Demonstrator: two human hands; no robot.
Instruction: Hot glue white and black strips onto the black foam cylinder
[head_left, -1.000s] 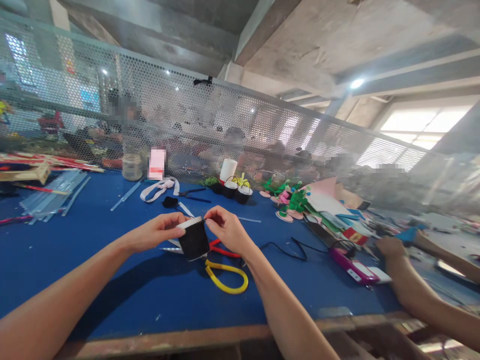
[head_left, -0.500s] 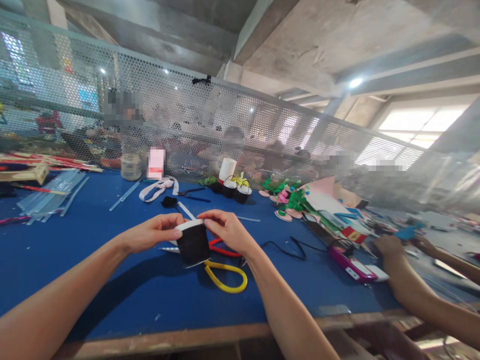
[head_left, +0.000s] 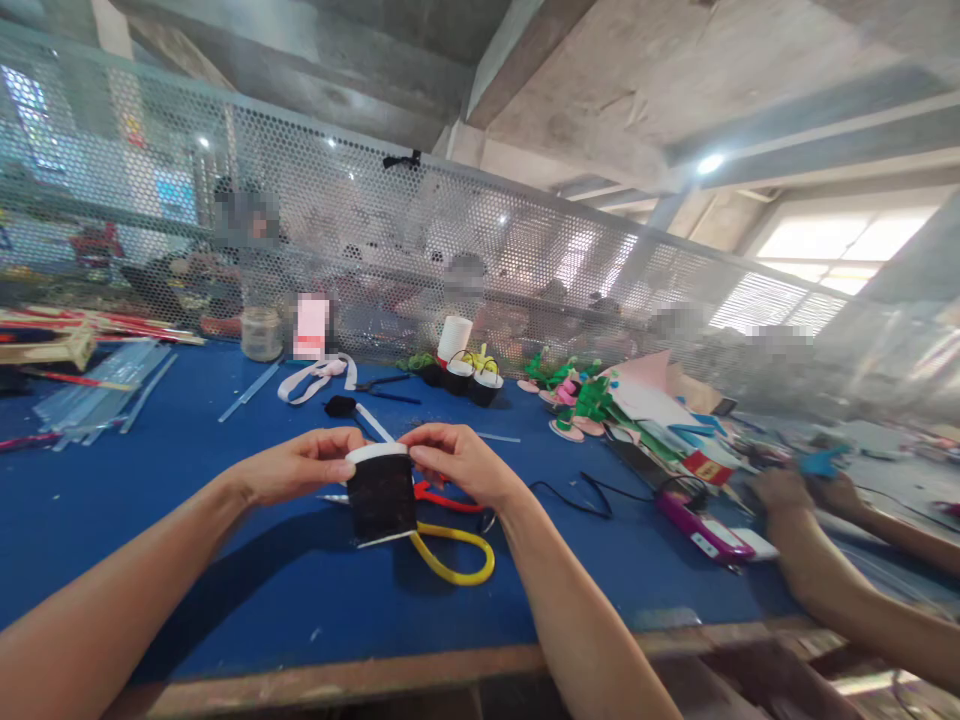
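A small black cup with a white rim (head_left: 381, 500) is held between my two hands above the table. My left hand (head_left: 304, 465) pinches its rim at the left side. On the right side, the thumb and fingers of my right hand (head_left: 454, 460) are closed on the same rim. Behind the cup a white strip (head_left: 371, 422) runs up to a small black tuft (head_left: 340, 406). Beneath and behind the cup lie scissors with one red and one yellow handle (head_left: 457, 578); the cup hides their middle.
Two small black-and-white buckets (head_left: 486, 388) stand at the back near a white roll (head_left: 454, 338). Green plant-like pieces (head_left: 592, 400) and paper sheets lie to the right. Clear strips (head_left: 101, 385) lie left. A co-worker's hands (head_left: 784, 490) work beside a purple device (head_left: 701, 528).
The cup has shifted slightly left and down and stands a little straighter. Both hands keep their hold on its rim. The co-worker's hands moved slightly.
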